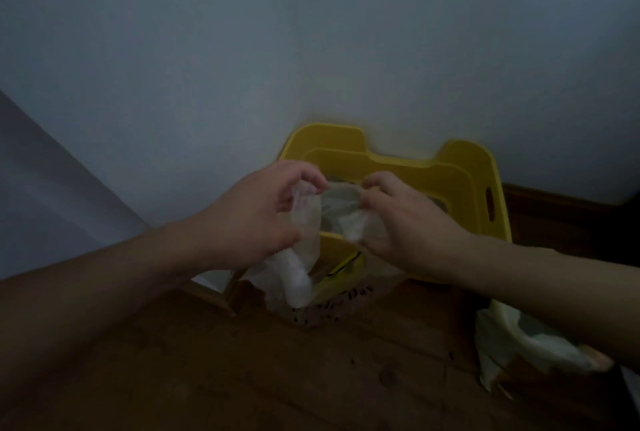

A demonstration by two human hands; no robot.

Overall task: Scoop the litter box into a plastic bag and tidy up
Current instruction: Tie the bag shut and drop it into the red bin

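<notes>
Dim room, pale wall (311, 32) behind, wooden floor (242, 378) below. Head view only.

At 12 o'clock of the floor patch, against the wall: yellow litter box (460, 181), tall back rim and a slot handle at its 3 o'clock side. Pushed to the wall probably to stay put.

Held right in front of the box: thin clear plastic bag (304, 268), bottom sagging toward the floor. Left hand (256, 216) pinching the bag's rim at 9 o'clock, right hand (405, 222) pinching it at 3 o'clock, both closed on plastic, likely spreading the mouth open or gathering it shut; cannot tell which.

Dark print near the bag's bottom, too blurred to read. Second crumpled bag (512, 347) at 4 o'clock, no legible writing.
</notes>
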